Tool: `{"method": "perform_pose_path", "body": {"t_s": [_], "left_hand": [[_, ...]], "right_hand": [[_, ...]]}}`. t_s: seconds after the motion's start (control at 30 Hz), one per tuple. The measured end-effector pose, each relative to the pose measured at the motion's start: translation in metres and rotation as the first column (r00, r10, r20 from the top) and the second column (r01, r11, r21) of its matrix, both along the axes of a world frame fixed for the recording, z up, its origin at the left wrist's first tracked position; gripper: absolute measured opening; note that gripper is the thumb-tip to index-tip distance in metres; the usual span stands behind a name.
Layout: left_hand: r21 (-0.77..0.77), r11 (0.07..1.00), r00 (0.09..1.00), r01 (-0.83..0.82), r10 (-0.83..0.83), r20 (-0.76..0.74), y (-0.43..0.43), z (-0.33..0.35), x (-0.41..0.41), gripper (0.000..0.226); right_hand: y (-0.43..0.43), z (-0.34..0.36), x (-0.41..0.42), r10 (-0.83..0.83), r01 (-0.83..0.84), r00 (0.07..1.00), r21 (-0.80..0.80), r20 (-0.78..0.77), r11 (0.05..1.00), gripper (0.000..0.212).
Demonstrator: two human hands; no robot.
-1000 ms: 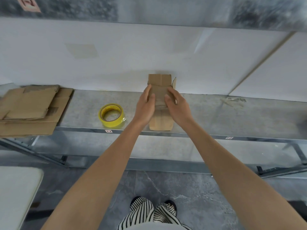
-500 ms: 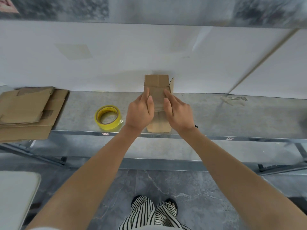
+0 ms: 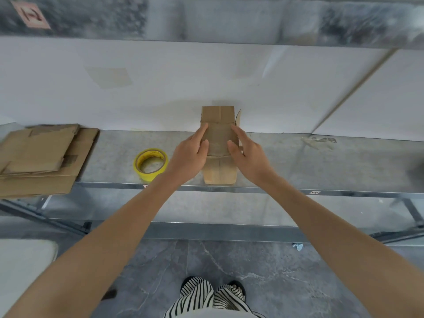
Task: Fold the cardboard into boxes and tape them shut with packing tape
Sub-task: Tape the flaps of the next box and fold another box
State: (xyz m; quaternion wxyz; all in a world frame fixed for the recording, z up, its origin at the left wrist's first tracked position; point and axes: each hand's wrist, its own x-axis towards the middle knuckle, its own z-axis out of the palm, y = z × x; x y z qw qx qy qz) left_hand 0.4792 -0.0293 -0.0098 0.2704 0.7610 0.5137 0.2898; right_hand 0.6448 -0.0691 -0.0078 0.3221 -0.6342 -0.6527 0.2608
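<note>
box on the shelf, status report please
Left hand and right hand press the cardboard box, fingers straight. Yellow tape roll apart to its left. Nothing blocking.

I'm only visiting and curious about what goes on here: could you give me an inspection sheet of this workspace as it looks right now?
Surface: grey metal shelf, against a white wall.
Job's things: small cardboard box mid-shelf; yellow tape roll lying flat to its left, apart; flat cardboard stack at the shelf's left end.
Clutter: pale residue patch on the shelf at right; blue scrap on the floor.
Grips: left hand and right hand flank the box, thumbs and index fingers laid straight on its top face.
Cables: nothing seen.
Surroundings: upper shelf overhead; floor of grey stone; white surface at lower left.
</note>
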Motion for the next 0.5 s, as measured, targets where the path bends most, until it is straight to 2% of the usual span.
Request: {"method": "perform_pose_path", "body": {"t_s": [0.13,0.23,0.3,0.4,0.5], "left_hand": [[-0.008,1.000,0.998,0.004,-0.004,0.058,-0.013,0.004,-0.006,0.057],[0.053,0.998,0.990,0.021,-0.028,0.139,-0.018,0.008,-0.007,0.065],[0.031,0.999,0.977,0.010,-0.017,0.214,-0.018,0.008,-0.006,0.073],[-0.034,0.999,0.964,-0.033,0.041,0.263,-0.024,0.003,-0.006,0.085],[-0.028,0.999,0.986,-0.034,0.038,0.163,-0.033,-0.014,-0.012,0.088]], "right_hand": [[-0.011,0.005,-0.007,-0.037,0.038,0.981,0.004,-0.189,0.999,0.058],[-0.015,0.010,-0.011,-0.059,0.071,0.950,0.030,-0.306,0.997,0.071],[-0.015,0.011,-0.013,-0.079,0.091,0.923,0.013,-0.377,0.996,0.083],[-0.016,0.007,-0.015,-0.108,0.107,0.911,-0.025,-0.398,0.994,0.091],[-0.024,0.001,-0.015,-0.150,0.141,0.916,-0.051,-0.372,0.989,0.079]]}}
